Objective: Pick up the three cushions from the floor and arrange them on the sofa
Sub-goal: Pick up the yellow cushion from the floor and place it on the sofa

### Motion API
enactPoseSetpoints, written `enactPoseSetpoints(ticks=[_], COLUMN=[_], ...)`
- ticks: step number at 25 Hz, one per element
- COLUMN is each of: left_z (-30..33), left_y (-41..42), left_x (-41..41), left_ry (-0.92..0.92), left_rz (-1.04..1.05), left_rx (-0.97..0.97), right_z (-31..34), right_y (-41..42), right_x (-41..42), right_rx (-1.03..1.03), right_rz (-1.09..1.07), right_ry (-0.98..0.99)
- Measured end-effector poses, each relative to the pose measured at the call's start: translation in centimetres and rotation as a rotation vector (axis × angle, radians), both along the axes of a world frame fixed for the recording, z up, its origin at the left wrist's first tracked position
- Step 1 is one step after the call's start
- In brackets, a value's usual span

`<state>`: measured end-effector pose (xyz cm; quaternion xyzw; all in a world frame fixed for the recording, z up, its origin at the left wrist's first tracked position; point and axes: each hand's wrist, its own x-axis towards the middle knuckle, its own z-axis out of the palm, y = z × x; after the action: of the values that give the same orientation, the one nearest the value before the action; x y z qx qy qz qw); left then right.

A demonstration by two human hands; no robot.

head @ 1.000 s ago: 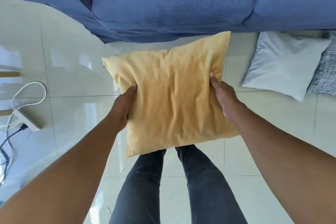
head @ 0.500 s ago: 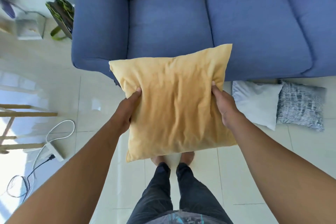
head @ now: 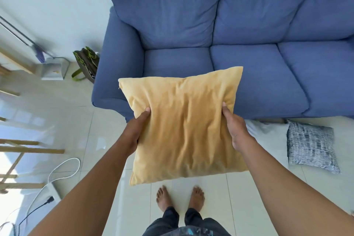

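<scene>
Quick update: yellow cushion (head: 185,128) now up off floor and higher than a second ago, view has swung from sofa's front edge to whole blue sofa (head: 249,74), so placement looks next. Left hand (head: 137,132) and right hand (head: 234,130) each clamp one side edge, thumbs on front. Count: three cushions total, one held, white cushion (head: 268,130) and striped grey cushion (head: 311,145) still on floor by sofa base. Zero on seat so far.

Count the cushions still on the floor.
2: a white cushion, partly hidden behind the right hand, and a patterned cushion beside it. The yellow one is held up.
</scene>
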<state>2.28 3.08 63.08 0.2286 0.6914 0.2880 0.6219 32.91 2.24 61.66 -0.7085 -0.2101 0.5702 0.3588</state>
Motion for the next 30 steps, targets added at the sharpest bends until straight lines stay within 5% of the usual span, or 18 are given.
enactPoseSetpoints(ticks=[15,30], left_z=[5.1,4.3], left_y=[5.2,26.6], left_x=[1.3,-2.4], left_ry=[0.05,-0.064], left_rz=[0.041,-0.019], left_rx=[0.255,0.315], right_z=[5.5,5.3], right_y=[7.0,27.2], right_x=[2.4,0.0], right_rx=[0.205,0.23], right_rz=[-0.036,-0.14], right_ry=[0.084,0.093])
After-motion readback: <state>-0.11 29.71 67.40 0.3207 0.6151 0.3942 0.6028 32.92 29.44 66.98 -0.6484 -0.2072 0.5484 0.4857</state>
